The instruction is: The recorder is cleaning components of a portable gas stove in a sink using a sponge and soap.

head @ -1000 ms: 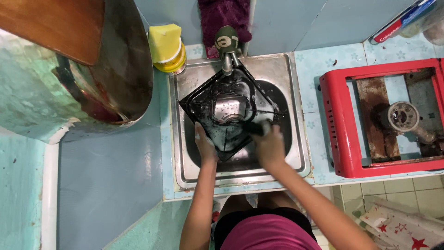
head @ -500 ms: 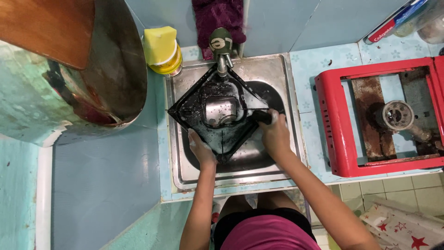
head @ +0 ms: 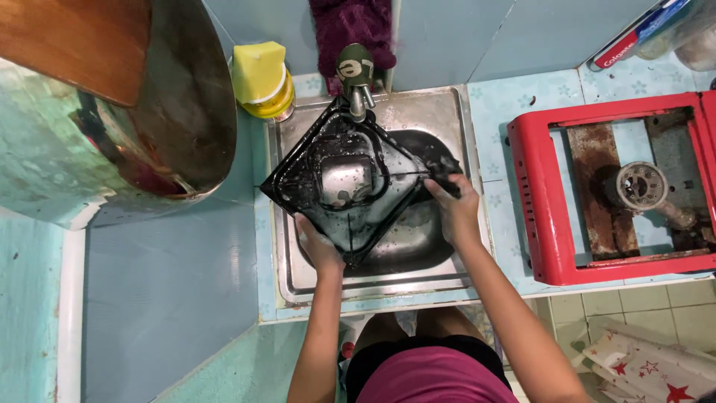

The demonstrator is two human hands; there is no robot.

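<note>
My left hand (head: 317,242) has its fingers clamped on the near edge of the black tray (head: 350,183), down by its lowest corner. My right hand (head: 455,209) has its fingers closed round a dark scrubber (head: 446,173), pressed at the tray's right corner. Both hands are wet and soapy.

The tray sits in the sink (head: 298,276), turned like a diamond, its top corner tucked under the tap (head: 356,75). It tilts across the basin rather than lying flat, left corner out over the sink's rim.

I judge it stiff sheet metal, thin, light for its spread, but awkward because it's wide. It's glistening with water and suds, so slippery; the raised rim is the place to grip, thumb over, fingers under, as my left does. A corner gives the surest hold. The edges could be sharp, I can't tell.

Looks: square, black, glossy wet, ridges running from the corners to a square opening in the middle, where bare sink steel shows through. Flecks of foam all over.

Further out: a yellow sponge on a yellow bottle (head: 262,75) at the sink's back left, a big metal pot (head: 186,112) left of that, a purple cloth (head: 350,26) hanging behind the tap. On the table to the right, a red stove (head: 533,201) with its top off and the burner (head: 639,185) bare.
</note>
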